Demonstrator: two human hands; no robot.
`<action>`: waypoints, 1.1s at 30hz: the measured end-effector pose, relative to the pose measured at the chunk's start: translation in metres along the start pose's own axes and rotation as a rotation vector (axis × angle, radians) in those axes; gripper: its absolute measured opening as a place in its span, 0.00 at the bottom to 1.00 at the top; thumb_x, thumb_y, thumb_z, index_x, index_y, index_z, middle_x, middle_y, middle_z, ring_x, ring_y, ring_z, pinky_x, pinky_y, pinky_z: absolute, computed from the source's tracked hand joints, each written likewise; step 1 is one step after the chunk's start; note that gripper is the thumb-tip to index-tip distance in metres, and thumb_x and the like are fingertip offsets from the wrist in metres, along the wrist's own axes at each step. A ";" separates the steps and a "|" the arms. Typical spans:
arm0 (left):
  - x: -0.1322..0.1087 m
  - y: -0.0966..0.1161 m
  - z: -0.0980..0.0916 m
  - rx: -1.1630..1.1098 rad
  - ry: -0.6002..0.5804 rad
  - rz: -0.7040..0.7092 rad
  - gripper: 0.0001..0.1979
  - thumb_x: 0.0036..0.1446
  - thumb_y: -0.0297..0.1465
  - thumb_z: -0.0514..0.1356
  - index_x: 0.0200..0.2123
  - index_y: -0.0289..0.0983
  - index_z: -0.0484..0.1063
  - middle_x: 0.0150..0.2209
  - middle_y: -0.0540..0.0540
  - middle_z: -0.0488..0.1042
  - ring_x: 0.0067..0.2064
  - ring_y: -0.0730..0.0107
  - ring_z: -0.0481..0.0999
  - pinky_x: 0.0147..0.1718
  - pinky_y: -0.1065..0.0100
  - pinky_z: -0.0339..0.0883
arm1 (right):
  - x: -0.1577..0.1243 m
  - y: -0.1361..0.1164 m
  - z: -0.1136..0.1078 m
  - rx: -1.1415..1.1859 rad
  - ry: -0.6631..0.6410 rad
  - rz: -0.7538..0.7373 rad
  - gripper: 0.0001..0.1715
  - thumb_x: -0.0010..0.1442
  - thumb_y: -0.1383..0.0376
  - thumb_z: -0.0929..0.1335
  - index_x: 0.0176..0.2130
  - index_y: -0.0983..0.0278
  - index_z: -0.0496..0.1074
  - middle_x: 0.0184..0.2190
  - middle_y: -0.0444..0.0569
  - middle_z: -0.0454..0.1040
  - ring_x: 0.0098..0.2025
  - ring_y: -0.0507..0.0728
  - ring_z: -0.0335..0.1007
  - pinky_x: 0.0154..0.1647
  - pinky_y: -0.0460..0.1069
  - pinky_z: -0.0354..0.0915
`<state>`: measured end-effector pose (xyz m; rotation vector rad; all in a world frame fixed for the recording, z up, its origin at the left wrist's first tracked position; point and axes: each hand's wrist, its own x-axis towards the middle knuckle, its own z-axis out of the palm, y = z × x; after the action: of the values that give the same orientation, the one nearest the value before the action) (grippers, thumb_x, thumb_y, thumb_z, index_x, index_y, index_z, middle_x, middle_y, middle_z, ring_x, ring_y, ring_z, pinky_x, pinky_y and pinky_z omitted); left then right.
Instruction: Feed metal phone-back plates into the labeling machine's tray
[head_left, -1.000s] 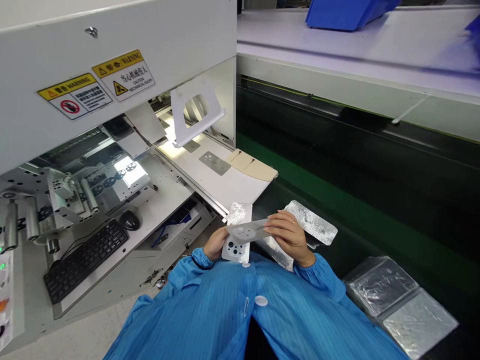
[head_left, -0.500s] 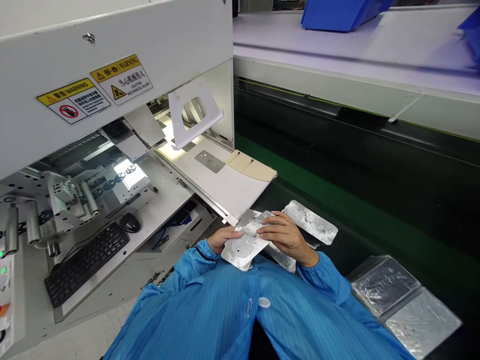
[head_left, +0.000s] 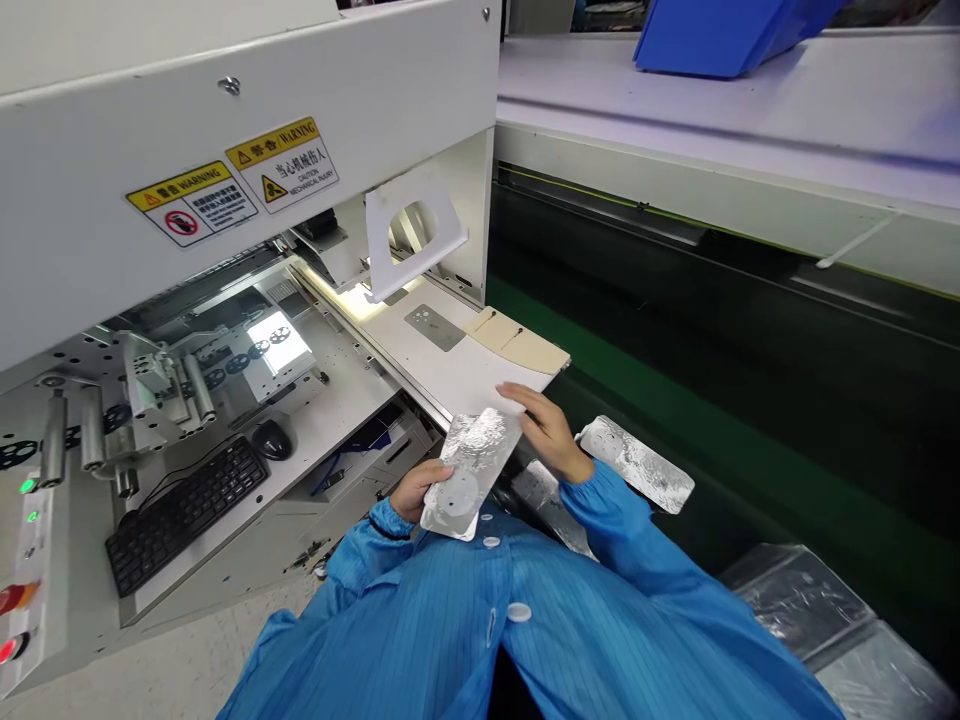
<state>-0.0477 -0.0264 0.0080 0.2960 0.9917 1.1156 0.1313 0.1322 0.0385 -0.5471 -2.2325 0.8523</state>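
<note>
My left hand is closed on the near-left edge of a silvery, shiny rectangular plate, thumb on top. A round mark shows at the plate's lower end; another sheet may lie under it. Beside the plate's upper right corner is my right hand, fingers stretched out over the edge of the white machine table. Nothing shows in those fingers; whether they touch the plate I cannot tell. A grey plate with small holes lies flat on that table.
A second silvery plate lies right of my right hand; another is partly behind my sleeve. Plastic-wrapped sheets rest on the dark belt. Left are a keyboard, a mouse and machine rollers. A white bracket overhangs the table.
My right hand has come off the plate's face and moved up toward the machine table, its fingers extending. My left hand still holds the plate, now turned more upright. The view has shifted left.
</note>
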 end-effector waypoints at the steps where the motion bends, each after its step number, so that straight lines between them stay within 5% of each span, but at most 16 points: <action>1: -0.005 0.000 -0.007 -0.007 0.036 0.017 0.15 0.38 0.37 0.68 0.27 0.33 0.75 0.23 0.43 0.76 0.24 0.65 0.73 0.28 0.65 0.63 | 0.022 0.010 0.015 -0.073 -0.048 0.051 0.25 0.65 0.59 0.55 0.57 0.63 0.62 0.57 0.53 0.65 0.61 0.59 0.56 0.61 0.59 0.54; 6: -0.034 -0.001 -0.036 -0.021 0.212 0.099 0.18 0.37 0.39 0.69 0.31 0.32 0.75 0.23 0.43 0.76 0.26 0.63 0.75 0.27 0.66 0.64 | 0.131 0.051 0.089 -0.346 -0.363 0.110 0.31 0.65 0.58 0.58 0.62 0.69 0.54 0.66 0.54 0.47 0.67 0.60 0.37 0.65 0.56 0.42; 11: -0.054 -0.004 -0.058 -0.064 0.337 0.119 0.20 0.35 0.41 0.69 0.30 0.34 0.75 0.23 0.43 0.76 0.30 0.58 0.77 0.27 0.66 0.66 | 0.169 0.071 0.123 -0.484 -0.477 0.170 0.38 0.63 0.51 0.59 0.63 0.71 0.51 0.66 0.56 0.44 0.67 0.64 0.33 0.65 0.57 0.36; 15: -0.054 -0.003 -0.065 -0.074 0.346 0.109 0.21 0.36 0.42 0.69 0.32 0.33 0.75 0.25 0.40 0.77 0.38 0.48 0.77 0.35 0.60 0.69 | 0.161 0.077 0.130 -0.526 -0.475 0.215 0.41 0.62 0.47 0.58 0.63 0.72 0.50 0.66 0.58 0.43 0.67 0.65 0.33 0.65 0.57 0.34; 21: -0.042 0.005 -0.058 -0.055 0.308 0.076 0.21 0.34 0.43 0.69 0.29 0.34 0.75 0.24 0.41 0.77 0.37 0.47 0.77 0.35 0.58 0.69 | 0.159 0.071 0.134 -0.504 -0.444 0.237 0.39 0.62 0.49 0.59 0.61 0.73 0.54 0.65 0.58 0.49 0.66 0.64 0.39 0.64 0.56 0.38; 26: -0.039 0.010 -0.053 -0.027 0.293 0.082 0.19 0.34 0.44 0.69 0.25 0.35 0.75 0.23 0.42 0.76 0.35 0.50 0.77 0.31 0.62 0.69 | 0.196 0.075 0.131 -0.538 -0.273 0.421 0.28 0.61 0.57 0.62 0.53 0.75 0.62 0.56 0.65 0.62 0.59 0.66 0.52 0.57 0.57 0.51; 33: -0.045 0.008 -0.060 -0.035 0.328 0.112 0.17 0.35 0.45 0.68 0.23 0.38 0.76 0.24 0.44 0.77 0.39 0.45 0.76 0.34 0.59 0.68 | 0.246 0.096 0.138 -0.570 -0.224 0.683 0.47 0.40 0.51 0.75 0.51 0.75 0.64 0.52 0.69 0.62 0.55 0.73 0.55 0.48 0.60 0.60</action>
<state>-0.1038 -0.0766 0.0030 0.1429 1.2557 1.3085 -0.1229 0.2844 0.0029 -1.6147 -2.5226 0.5866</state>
